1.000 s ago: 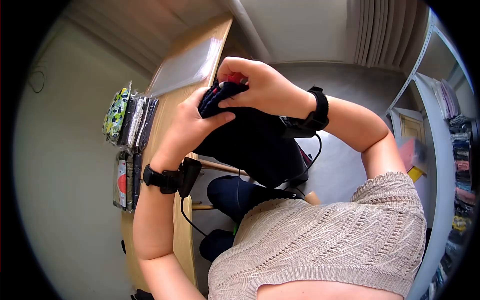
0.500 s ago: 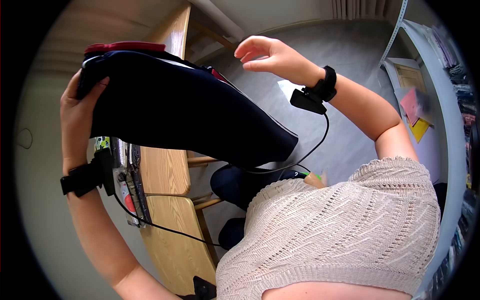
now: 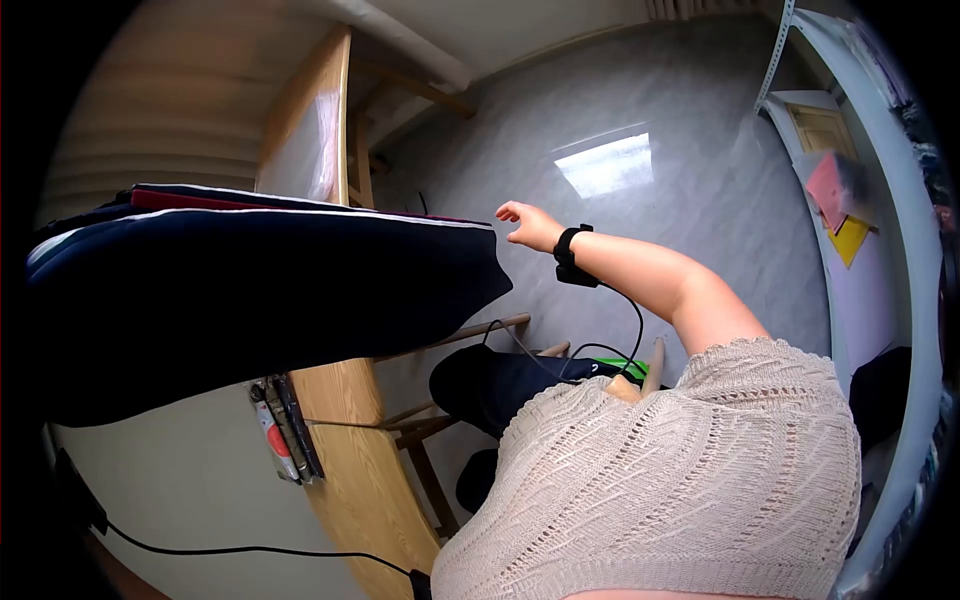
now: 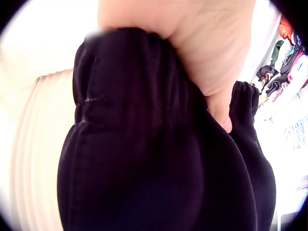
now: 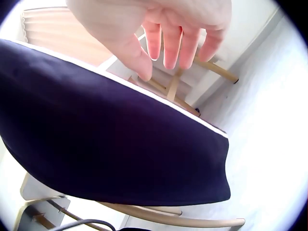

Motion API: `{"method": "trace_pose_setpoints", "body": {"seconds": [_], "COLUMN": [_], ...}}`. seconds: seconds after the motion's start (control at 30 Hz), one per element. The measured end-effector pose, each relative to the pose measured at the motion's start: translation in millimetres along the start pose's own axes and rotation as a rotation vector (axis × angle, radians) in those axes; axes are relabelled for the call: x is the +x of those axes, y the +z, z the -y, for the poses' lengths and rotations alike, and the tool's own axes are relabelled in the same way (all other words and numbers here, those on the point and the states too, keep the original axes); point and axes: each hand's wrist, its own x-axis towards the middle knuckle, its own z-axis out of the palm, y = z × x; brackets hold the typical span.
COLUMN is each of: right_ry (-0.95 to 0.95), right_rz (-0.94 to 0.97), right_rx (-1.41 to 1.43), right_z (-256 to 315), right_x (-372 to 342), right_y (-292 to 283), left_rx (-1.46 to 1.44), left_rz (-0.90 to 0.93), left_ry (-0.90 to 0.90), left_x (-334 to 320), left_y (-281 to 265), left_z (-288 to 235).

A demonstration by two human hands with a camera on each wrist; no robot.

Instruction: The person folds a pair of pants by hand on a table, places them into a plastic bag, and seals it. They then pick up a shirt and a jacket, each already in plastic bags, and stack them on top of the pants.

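Navy trousers (image 3: 270,300) with white piping and a dark red stripe stretch sideways across the left half of the head view. In the left wrist view my left hand (image 4: 197,48) grips their gathered elastic waistband (image 4: 130,82), thumb tucked inside the opening. The head view does not show that hand, only the black wrist camera (image 3: 75,490) at the far left. My right hand (image 3: 532,228) hovers beside the leg hem at the other end, fingers loosely bent and holding nothing. The right wrist view has its spread fingers (image 5: 171,48) above the piped edge.
A wooden table (image 3: 370,490) runs along the left, with packaged garments (image 3: 285,430) beside it. Another wooden board bears clear plastic sheets (image 3: 310,150). To the right stands a metal shelf (image 3: 905,200) with folded clothes. Cables (image 3: 250,551) trail from the wrist cameras.
The trousers, earlier bunched between both hands, have swung left and up, stretched out in the left hand's grip. My right hand has let go and moved down beside the hem.
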Motion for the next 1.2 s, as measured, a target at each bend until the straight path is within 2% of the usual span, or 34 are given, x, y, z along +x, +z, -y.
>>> {"method": "trace_pose_setpoints", "body": {"seconds": [0.1, 0.13, 0.2, 0.27, 0.4, 0.47, 0.5, 0.57, 0.67, 0.7, 0.73, 0.83, 0.97, 1.03, 1.07, 1.13, 1.2], "right_ry": [-0.092, -0.092, 0.024, 0.061, 0.101, 0.154, 0.162, 0.197, 0.228, 0.167, 0.165, 0.001, -0.026, -0.102, -0.137, -0.067, -0.194], "right_rz": [-0.065, -0.058, -0.114, -0.081, 0.068, 0.319, 0.330, 0.524, 0.582, 0.505, 0.514, 0.135, -0.131, -0.265, -0.285, -0.327, -0.351], "right_rx": [-0.082, -0.078, -0.212, -0.241, -0.315, -0.288, -0.285, -0.203, -0.195, -0.141, -0.146, -0.300, -0.158, -0.176, -0.107, 0.109, 0.218], "right_z": [2, 3, 1, -5, -27, -34, -39, -48, -46, -49, -52, -51, -36, -6, 12, 59, 101], "right_x": [10, 12, 12, 6, -18, -30, -35, -43, -51, -53, -52, -43, -17, 3, 14, 30, 45], "right_y": [30, 35, 44, 42, 35, 31, 32, 36, 35, 35, 34, 24, -3, -20, -32, -53, -72], "left_rx": [-0.041, 0.040, 0.149, 0.174, 0.231, 0.251, 0.267, 0.282, 0.306, 0.316, 0.321, 0.346, 0.372, 0.390, 0.389, 0.385, 0.370], "left_rz": [0.002, 0.027, 0.049, 0.028, 0.007, 0.001, 0.001, -0.007, -0.012, -0.019, -0.018, -0.028, -0.074, -0.106, -0.132, -0.180, -0.223], "left_ry": [-0.008, -0.056, -0.128, -0.150, -0.208, -0.228, -0.240, -0.260, -0.297, -0.309, -0.327, -0.363, -0.422, -0.477, -0.512, -0.608, -0.745], "left_x": [8, 10, 8, -1, -20, -25, -30, -41, -57, -62, -70, -89, -122, -152, -171, -220, -281], "left_y": [-25, -36, -50, -62, -80, -88, -89, -96, -106, -109, -113, -123, -145, -161, -169, -185, -201], "left_z": [13, 16, 22, 29, 39, 47, 49, 51, 57, 59, 62, 71, 88, 99, 104, 115, 127]}}
